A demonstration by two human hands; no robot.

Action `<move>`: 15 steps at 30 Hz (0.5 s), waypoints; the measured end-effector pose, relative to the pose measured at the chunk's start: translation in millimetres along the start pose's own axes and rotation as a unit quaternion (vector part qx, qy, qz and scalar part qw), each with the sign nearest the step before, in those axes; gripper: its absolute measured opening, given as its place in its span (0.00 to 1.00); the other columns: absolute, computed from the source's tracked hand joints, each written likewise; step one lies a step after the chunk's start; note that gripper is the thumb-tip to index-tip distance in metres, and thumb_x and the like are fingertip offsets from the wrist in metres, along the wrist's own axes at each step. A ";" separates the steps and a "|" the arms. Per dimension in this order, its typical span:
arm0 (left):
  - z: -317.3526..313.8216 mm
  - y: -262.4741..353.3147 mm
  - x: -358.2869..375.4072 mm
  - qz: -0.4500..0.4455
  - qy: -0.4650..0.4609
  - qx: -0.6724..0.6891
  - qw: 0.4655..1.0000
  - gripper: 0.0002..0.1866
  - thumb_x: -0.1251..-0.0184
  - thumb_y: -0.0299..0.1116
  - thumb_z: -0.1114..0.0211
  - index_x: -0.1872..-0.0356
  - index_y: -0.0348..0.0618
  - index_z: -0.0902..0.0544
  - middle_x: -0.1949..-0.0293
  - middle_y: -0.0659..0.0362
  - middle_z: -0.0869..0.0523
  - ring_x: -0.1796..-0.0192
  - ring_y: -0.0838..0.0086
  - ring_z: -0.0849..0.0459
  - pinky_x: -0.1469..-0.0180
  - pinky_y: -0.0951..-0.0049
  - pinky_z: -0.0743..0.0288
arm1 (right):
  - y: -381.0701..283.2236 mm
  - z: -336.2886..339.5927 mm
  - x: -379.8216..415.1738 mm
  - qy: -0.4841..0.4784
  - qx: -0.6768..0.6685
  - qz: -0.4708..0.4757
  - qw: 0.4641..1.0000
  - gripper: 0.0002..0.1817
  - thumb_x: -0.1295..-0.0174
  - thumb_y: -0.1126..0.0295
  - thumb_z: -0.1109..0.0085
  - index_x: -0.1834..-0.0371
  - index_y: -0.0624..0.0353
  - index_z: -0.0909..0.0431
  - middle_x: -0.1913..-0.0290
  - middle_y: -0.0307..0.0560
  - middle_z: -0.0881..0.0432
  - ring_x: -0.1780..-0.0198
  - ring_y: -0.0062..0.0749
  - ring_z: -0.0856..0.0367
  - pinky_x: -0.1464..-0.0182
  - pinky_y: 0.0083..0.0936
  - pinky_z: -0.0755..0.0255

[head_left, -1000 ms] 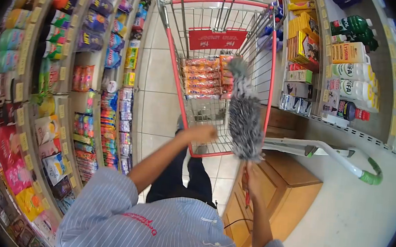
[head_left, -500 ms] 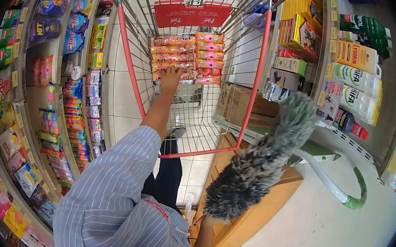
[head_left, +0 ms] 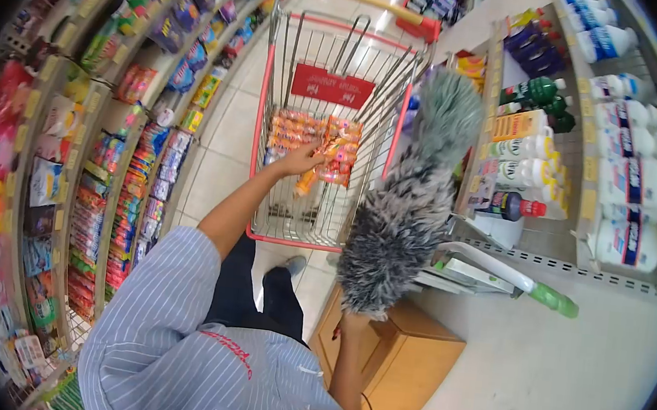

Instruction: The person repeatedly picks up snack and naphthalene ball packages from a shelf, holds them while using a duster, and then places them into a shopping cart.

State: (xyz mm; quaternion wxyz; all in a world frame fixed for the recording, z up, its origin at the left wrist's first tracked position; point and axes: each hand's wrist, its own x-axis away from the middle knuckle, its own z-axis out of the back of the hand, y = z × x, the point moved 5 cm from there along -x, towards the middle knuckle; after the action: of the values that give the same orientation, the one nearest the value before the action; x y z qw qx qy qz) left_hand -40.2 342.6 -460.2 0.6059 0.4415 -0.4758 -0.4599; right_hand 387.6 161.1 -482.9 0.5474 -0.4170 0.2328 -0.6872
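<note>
My left hand point(head_left: 301, 160) reaches into a shopping cart point(head_left: 258, 151). Its fingers are closed on an orange packet point(head_left: 303, 184), which hangs at a slant below them. Rows of similar orange packets point(head_left: 296, 128) lie in the cart, right behind and beside this hand. My right hand point(head_left: 357, 323), low on the right, grips a fluffy grey duster point(head_left: 397, 235) near its base. The duster points up and away, its head overlapping the cart's right side. Most of the handle is hidden.
Curving shelves point(head_left: 110, 136) of colourful packs line the left. On the right, shelves hold green bottles point(head_left: 531, 92) and white bottles point(head_left: 636, 175). A wooden box-like stand point(head_left: 416, 364) is beside my right arm, below a white-and-green handle point(head_left: 549, 296).
My left hand has shifted from resting on the packets to holding one that sticks out at an angle. The whole view has turned, and the cart's far handle now shows. The duster stays in my right hand.
</note>
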 end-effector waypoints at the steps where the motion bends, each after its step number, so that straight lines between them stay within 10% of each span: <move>1: 2.6 33.6 22.1 0.022 0.028 0.053 0.998 0.26 0.40 0.46 0.46 0.47 0.37 0.30 0.58 0.53 0.21 0.57 0.65 0.21 0.54 0.66 0.27 | -13.9 3.5 -16.6 -0.017 0.007 0.053 0.998 0.04 0.42 0.73 0.52 0.73 0.60 0.30 0.80 0.41 0.29 0.80 0.27 0.31 0.81 0.22 0.36; 5: 1.7 127.9 113.3 0.071 0.003 0.490 0.869 0.23 0.37 0.48 0.54 0.50 0.41 0.29 0.66 0.57 0.23 0.66 0.71 0.24 0.64 0.68 0.27 | -66.3 33.0 -50.8 -0.042 0.065 0.290 0.954 0.02 0.43 0.76 0.52 0.72 0.60 0.29 0.78 0.42 0.27 0.79 0.28 0.30 0.80 0.23 0.34; 9: 18.5 182.9 213.3 -0.052 0.020 0.591 0.805 0.22 0.33 0.52 0.56 0.55 0.42 0.29 0.75 0.61 0.28 0.75 0.76 0.30 0.75 0.73 0.31 | -191.5 71.2 -12.2 -0.083 -0.152 -0.008 0.985 0.03 0.43 0.74 0.51 0.69 0.60 0.28 0.76 0.44 0.26 0.77 0.31 0.29 0.76 0.28 0.34; 12: 23.9 198.5 287.8 -0.058 0.134 0.639 0.755 0.25 0.31 0.53 0.57 0.54 0.38 0.30 0.75 0.60 0.29 0.76 0.78 0.31 0.78 0.80 0.34 | -181.0 83.0 -15.3 -0.067 0.162 0.445 0.878 0.09 0.44 0.67 0.49 0.66 0.60 0.27 0.74 0.45 0.25 0.73 0.37 0.29 0.66 0.32 0.34; 15: 25.5 186.9 346.5 -0.063 0.111 0.722 0.680 0.22 0.32 0.51 0.55 0.56 0.40 0.28 0.73 0.58 0.27 0.77 0.76 0.33 0.77 0.78 0.34 | -182.5 81.4 15.9 -0.165 0.187 0.480 0.841 0.13 0.45 0.63 0.47 0.63 0.60 0.25 0.69 0.49 0.23 0.66 0.42 0.27 0.59 0.32 0.34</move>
State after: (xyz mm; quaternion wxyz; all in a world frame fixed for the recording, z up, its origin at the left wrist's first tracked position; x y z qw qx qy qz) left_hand 3.4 36.4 -215.4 0.1166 0.8189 -0.5604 0.0415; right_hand 352.3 210.5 -291.9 0.9068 -0.2502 0.1773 -0.2894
